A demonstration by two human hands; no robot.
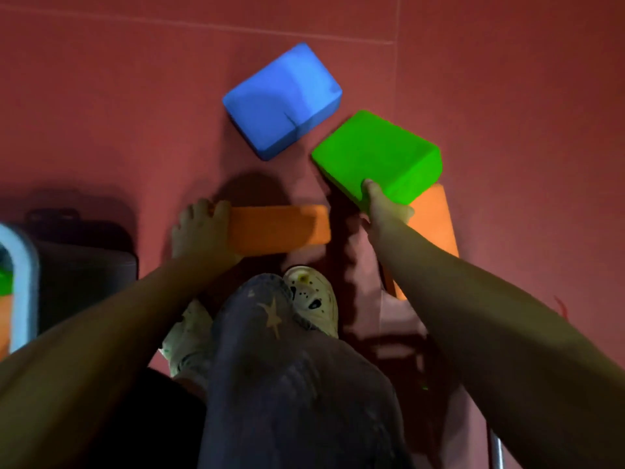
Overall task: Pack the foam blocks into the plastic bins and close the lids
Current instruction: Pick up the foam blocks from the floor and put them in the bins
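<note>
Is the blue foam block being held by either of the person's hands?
No, the blue foam block lies untouched on the floor; left hand grips an orange block, right hand the green block.

I'm counting four foam blocks out on the red floor mat (101, 113): one blue block (282, 99), one green block (378, 154), and two orange ones, the orange block on the left (280, 228) and the orange block on the right (436, 221). One bin (23, 286) shows at the left edge, cut off by the frame, and I make out patches of green and orange in it, though I can't count those. One dark lid (84, 255) lies beside it. Two hands are in view, my left hand (199, 228) and right hand (382, 204). Two pale shoes too, one (314, 299) clearer than the other (189, 336).
</note>
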